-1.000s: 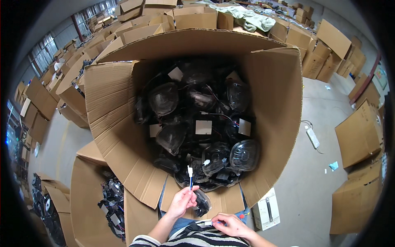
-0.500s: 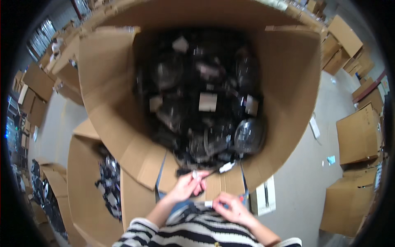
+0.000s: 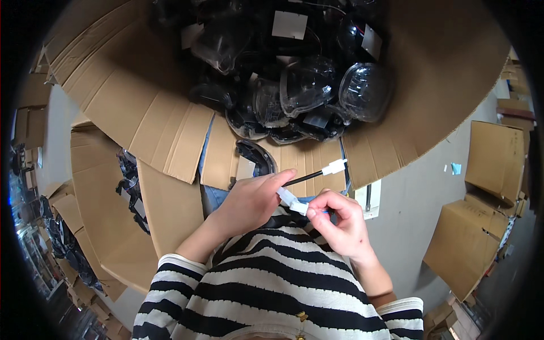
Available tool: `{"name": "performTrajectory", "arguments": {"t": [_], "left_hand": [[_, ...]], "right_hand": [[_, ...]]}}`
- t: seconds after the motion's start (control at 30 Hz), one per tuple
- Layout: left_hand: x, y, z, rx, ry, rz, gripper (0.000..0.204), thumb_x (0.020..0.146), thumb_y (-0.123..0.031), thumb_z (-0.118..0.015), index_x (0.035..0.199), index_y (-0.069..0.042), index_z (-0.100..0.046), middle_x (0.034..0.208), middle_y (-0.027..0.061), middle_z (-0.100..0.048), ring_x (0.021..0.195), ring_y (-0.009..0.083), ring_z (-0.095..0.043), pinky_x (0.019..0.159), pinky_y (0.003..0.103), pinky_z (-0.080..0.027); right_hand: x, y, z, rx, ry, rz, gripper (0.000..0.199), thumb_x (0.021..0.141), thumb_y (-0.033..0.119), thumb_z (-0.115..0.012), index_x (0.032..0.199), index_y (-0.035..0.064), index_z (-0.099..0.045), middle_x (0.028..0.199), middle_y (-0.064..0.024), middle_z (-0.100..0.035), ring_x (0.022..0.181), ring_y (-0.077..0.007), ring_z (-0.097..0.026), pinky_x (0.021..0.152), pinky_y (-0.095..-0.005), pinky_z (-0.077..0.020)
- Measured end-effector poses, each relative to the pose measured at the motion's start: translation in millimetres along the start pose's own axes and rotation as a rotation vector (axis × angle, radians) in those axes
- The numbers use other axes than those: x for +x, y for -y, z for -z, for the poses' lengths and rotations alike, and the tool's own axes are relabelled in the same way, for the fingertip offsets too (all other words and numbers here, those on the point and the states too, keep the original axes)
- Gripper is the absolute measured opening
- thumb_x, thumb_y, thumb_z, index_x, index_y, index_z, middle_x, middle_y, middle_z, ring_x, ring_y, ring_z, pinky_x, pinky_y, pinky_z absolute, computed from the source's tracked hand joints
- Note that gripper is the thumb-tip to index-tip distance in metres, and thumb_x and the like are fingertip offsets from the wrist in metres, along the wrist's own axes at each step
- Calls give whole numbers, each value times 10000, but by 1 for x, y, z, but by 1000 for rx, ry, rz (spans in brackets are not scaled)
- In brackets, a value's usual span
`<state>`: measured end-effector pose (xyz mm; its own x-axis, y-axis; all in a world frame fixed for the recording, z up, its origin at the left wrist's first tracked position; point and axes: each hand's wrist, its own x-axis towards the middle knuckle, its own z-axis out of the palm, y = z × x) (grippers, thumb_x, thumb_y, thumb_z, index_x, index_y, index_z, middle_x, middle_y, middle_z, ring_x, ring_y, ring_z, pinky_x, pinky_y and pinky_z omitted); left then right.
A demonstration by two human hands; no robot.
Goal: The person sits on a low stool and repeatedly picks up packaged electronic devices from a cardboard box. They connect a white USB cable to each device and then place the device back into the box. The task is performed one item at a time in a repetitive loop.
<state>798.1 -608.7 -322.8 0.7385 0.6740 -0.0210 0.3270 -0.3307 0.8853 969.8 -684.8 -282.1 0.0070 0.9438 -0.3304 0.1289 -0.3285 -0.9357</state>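
Note:
My left hand [image 3: 252,199] is closed on a translucent white plug connector [image 3: 286,196] in front of my striped shirt. My right hand [image 3: 340,222] pinches a second white connector [image 3: 299,208] with thin coloured wires at its back. The two connectors meet end to end; whether they are fully joined I cannot tell. From beside my left fingers a black cable [image 3: 303,179] runs right to another white connector [image 3: 334,166], which hangs free. A curved black part [image 3: 258,156] with a pale label lies against the carton flap just beyond my left hand, partly hidden by it.
Before me stands a large open carton [image 3: 153,136] filled with black, clear-lensed lamp-like units [image 3: 309,85], some bearing white labels. A smaller carton [image 3: 102,204] with similar black parts is at the left. More cartons [image 3: 467,243] stand on the grey floor at the right.
My hands have come together, and the two white connectors now meet. The view has tilted down toward my body, so the large carton sits higher in the picture.

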Motion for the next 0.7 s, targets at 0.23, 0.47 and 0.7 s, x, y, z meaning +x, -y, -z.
{"name": "performTrajectory", "arguments": {"t": [0.23, 0.47, 0.7], "left_hand": [[-2, 6, -8, 36, -26, 16, 399, 695, 70, -472, 1090, 16, -479, 842, 168, -581, 752, 307, -578, 682, 339, -461], [3, 10, -6, -68, -63, 79, 388, 711, 36, -519, 1090, -45, -506, 830, 138, -592, 731, 239, -592, 620, 299, -461], [-7, 20, 10, -441, -85, 49, 220, 765, 34, -527, 961, -25, -607, 688, 46, -543, 580, 92, -500, 537, 192, -387]], "right_hand": [[0, -7, -6, -105, -107, -75, 75, 751, 74, -565, 738, 6, -535, 615, -27, -519, 482, -61, -411, 447, -204, -322], [9, -12, -5, -16, -159, -89, 90, 750, 79, -572, 718, 2, -537, 586, -3, -486, 488, -49, -381, 445, -198, -308], [-4, -5, 17, 32, -35, 2, 24, 728, 10, -564, 723, -2, -544, 634, -7, -480, 536, -63, -376, 488, -199, -297]]}}
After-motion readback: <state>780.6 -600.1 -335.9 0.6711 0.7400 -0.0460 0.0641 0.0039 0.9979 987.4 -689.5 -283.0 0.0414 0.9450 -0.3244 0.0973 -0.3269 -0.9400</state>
